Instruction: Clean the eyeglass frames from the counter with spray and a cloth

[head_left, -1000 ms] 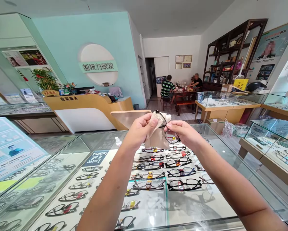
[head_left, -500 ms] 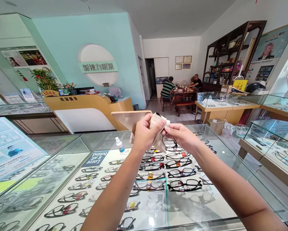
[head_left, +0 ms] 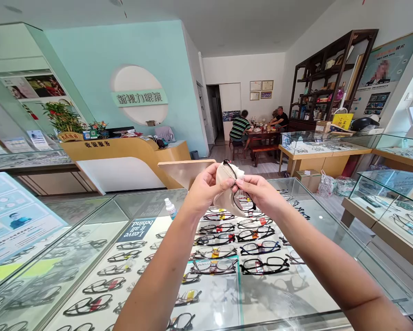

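Above the glass display case, my left hand [head_left: 206, 189] is closed round a beige cloth [head_left: 223, 177] folded over one lens of a pair of dark-framed eyeglasses [head_left: 249, 202]. My right hand [head_left: 256, 188] pinches the same glasses near the middle of the frame, its fingertips touching my left thumb. The other lens hangs below my right fingers, and part of the dark rim shows above the cloth. The covered lens is hidden. Behind my left wrist a small white and blue bottle [head_left: 170, 208] stands on the case.
Several rows of eyeglasses [head_left: 264, 265] lie inside the glass display case [head_left: 123, 202] below me. A tilted wooden-edged board [head_left: 182, 170] stands at its far edge. To the left is a blue and white sign [head_left: 16, 216]. Two people [head_left: 240, 128] sit at a table farther back.
My left thumb has slid down the cloth toward my right fingertips, and the cloth has opened, baring more of the dark rim at the top. My right hand keeps its hold.
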Available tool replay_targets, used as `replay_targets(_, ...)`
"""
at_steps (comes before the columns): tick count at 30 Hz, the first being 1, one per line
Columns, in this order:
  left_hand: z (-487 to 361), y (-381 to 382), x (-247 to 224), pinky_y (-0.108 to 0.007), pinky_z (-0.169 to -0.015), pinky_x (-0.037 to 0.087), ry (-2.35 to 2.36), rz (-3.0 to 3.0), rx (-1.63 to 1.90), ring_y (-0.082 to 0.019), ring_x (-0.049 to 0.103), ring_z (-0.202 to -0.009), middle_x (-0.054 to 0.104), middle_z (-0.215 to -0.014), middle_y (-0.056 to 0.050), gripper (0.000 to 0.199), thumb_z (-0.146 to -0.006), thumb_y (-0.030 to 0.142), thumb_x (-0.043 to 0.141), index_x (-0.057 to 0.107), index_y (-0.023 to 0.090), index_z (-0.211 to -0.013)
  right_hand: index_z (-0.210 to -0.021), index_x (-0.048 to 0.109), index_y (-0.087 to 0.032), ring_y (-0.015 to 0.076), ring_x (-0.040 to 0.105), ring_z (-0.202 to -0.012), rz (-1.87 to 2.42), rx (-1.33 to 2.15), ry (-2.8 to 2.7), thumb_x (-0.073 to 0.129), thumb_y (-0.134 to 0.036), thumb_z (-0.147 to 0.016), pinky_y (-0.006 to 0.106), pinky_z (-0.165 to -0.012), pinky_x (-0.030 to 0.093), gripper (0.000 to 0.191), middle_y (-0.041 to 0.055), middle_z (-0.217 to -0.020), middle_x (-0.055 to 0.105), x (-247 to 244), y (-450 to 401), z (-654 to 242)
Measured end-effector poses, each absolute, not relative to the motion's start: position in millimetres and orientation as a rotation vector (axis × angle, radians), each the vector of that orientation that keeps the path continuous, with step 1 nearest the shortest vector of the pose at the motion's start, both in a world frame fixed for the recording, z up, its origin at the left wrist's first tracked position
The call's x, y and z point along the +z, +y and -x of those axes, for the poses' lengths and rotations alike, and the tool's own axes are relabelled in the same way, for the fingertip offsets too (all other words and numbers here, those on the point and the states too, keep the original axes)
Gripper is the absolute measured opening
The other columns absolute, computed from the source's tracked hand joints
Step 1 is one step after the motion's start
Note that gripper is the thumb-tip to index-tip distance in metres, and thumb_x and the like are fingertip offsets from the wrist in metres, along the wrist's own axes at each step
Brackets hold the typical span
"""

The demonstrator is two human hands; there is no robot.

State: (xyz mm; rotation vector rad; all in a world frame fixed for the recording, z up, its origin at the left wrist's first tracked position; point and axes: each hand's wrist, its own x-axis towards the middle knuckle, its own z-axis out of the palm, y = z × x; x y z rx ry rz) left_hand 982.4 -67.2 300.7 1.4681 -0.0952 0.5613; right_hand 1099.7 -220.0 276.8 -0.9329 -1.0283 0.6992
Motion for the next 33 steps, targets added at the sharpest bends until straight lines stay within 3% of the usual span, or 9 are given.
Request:
replay_targets(3,-982.8,-69.3,298.7,-0.022,-0.072,0.058,-0.098,-1.500,0.640,-0.012,0.068,-0.074,0.076,-0.091,-0.001,0.055,-0.069,0.038,0.103,0.073,0.018,-0.111,-0.080,0.083,-0.018,0.0125,0.058,-0.076,0.894,0.768,-0.978,0.095,-0.057,-0.077,0.028,-0.078,0.044,0.041,0.0027,-0.085,0.074,277.9,-219.2,-1095.6)
replay_targets(7,-984.4,-77.9,294.7,-0.019,-0.059,0.052,-0.066,-1.512,0.768,-0.010,0.061,-0.063,0.071,-0.078,0.001,0.048,-0.070,0.045,0.101,0.072,0.016,-0.095,-0.081,0.084,-0.018,0.0125,0.060,-0.078,0.877,0.811,-0.998,0.095,-0.058,-0.077,0.028,-0.079,0.045,0.042,0.0030,-0.086,0.074,277.3,-219.4,-1091.6)
replay_targets(13,-988.2,-87.9,290.8,-0.017,-0.048,0.043,-0.020,-1.446,0.903,-0.007,0.050,-0.050,0.061,-0.065,0.004,0.045,-0.087,0.058,0.087,0.068,0.017,-0.086,-0.085,0.084,-0.018,0.0159,0.065,-0.088,0.924,0.749,-1.088,0.090,-0.059,-0.083,0.030,-0.090,0.045,0.041,0.0028,-0.089,0.076,274.2,-219.8,-1090.4)
replay_targets(16,-983.3,-82.7,295.9,-0.021,-0.051,0.049,-0.047,-1.436,0.744,-0.011,0.057,-0.051,0.063,-0.063,0.002,0.048,-0.089,0.062,0.083,0.067,0.018,-0.086,-0.084,0.084,-0.019,0.0153,0.063,-0.087,0.957,0.698,-1.108,0.087,-0.056,-0.087,0.029,-0.088,0.044,0.037,0.0024,-0.090,0.076,279.2,-227.5,-1094.1)
replay_targets(20,-971.6,-73.8,307.4,-0.025,-0.054,0.056,-0.071,-1.482,0.464,-0.016,0.067,-0.059,0.072,-0.073,-0.003,0.050,-0.080,0.058,0.092,0.070,0.017,-0.098,-0.084,0.084,-0.018,0.0134,0.061,-0.080,0.986,0.708,-1.078,0.088,-0.052,-0.087,0.027,-0.078,0.044,0.034,0.0023,-0.088,0.075,288.1,-239.4,-1100.1)
replay_targets(26,-972.3,-79.8,307.1,-0.023,-0.069,0.060,-0.133,-1.491,0.587,-0.014,0.070,-0.073,0.077,-0.089,-0.002,0.051,-0.070,0.038,0.102,0.072,0.017,-0.105,-0.081,0.084,-0.018,0.0124,0.062,-0.075,0.911,0.810,-1.008,0.094,-0.055,-0.079,0.025,-0.073,0.047,0.038,0.0028,-0.082,0.076,289.9,-238.0,-1095.2)
replay_targets(33,-982.1,-95.7,293.8,-0.018,-0.046,0.044,-0.038,-1.457,0.880,-0.008,0.054,-0.047,0.065,-0.065,0.004,0.045,-0.083,0.057,0.091,0.069,0.018,-0.091,-0.080,0.084,-0.018,0.0162,0.067,-0.081,0.889,0.873,-1.057,0.093,-0.061,-0.077,0.029,-0.082,0.050,0.043,0.0040,-0.081,0.076,284.4,-227.9,-1083.9)
